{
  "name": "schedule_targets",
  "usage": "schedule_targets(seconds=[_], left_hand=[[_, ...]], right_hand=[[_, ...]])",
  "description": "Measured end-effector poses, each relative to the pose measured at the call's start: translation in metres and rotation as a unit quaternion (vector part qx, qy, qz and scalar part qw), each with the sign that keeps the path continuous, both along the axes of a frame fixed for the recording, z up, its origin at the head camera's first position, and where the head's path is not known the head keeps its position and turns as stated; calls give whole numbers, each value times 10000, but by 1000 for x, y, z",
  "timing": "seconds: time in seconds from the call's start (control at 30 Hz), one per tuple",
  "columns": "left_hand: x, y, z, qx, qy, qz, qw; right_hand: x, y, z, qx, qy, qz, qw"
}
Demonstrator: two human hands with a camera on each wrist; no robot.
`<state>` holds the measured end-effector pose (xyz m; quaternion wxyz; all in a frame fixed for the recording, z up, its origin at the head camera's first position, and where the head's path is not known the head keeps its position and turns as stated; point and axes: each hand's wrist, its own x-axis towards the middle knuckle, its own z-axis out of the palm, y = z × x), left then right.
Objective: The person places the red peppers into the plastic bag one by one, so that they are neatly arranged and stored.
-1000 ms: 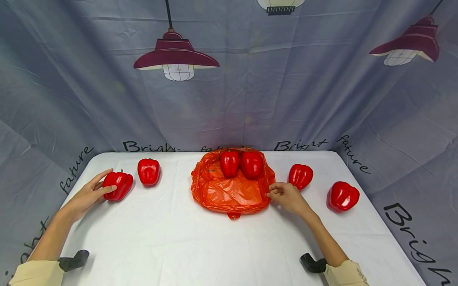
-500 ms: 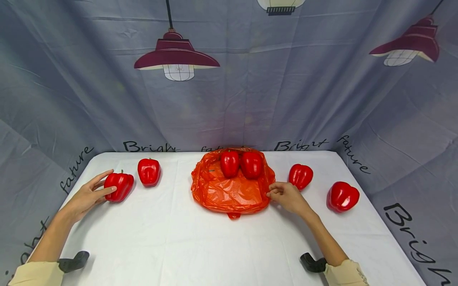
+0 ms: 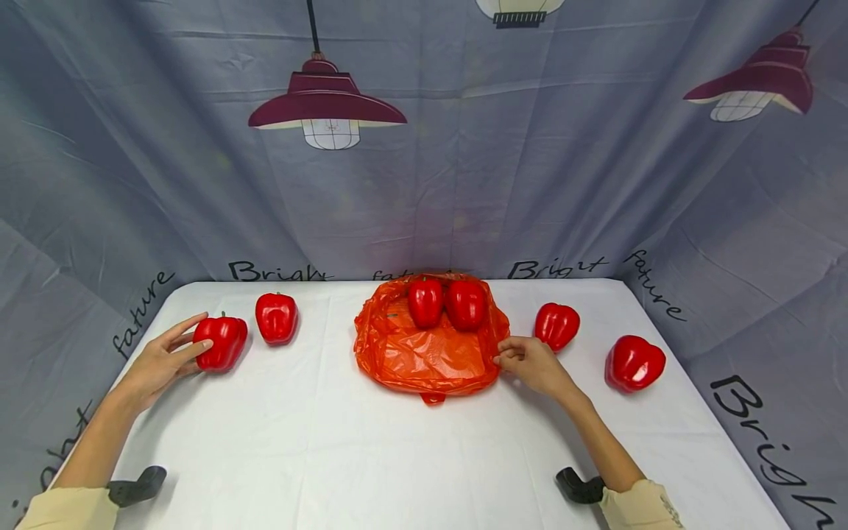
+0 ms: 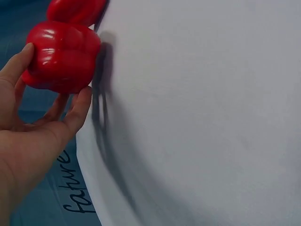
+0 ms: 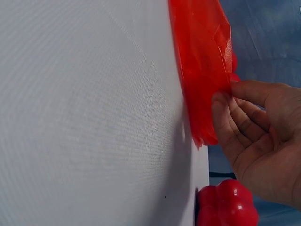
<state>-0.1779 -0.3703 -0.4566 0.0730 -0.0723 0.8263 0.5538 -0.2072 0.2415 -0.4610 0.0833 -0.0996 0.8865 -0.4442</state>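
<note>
The left hand (image 4: pixel 40 136) holds a glossy red pepper (image 4: pixel 61 59) between its fingertips, with a second pepper (image 4: pixel 77 10) partly cut off beyond it. A long shadow (image 4: pixel 109 153) stretches over the white tablecloth (image 4: pixel 202 113), and blue fabric (image 4: pixel 37 197) at the left carries black lettering (image 4: pixel 71 188).

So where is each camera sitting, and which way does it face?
Head: worn on the head, facing forward and down at the white table; forearms, left hand and right hand show.
Left wrist: worn there, facing the left hand, which shows gripping a red pepper.
Right wrist: worn there, facing the right hand, which shows pinching a plastic bag.
Shared: head and right wrist both show the bag.
</note>
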Motion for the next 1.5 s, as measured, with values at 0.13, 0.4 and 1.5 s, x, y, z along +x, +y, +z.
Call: schedule_targets(seconds=[0.13, 0.4, 1.5], left_hand=[[-1, 4, 8, -89, 303, 170, 9994], [-6, 31, 31, -27, 858, 321, 9958], [-71, 212, 24, 1130, 798, -495, 9891]], right_hand=[[0, -1, 0, 26, -48, -24, 10000], [0, -1, 1, -27, -28, -1, 10000], [0, -1, -2, -92, 44, 88, 9999]])
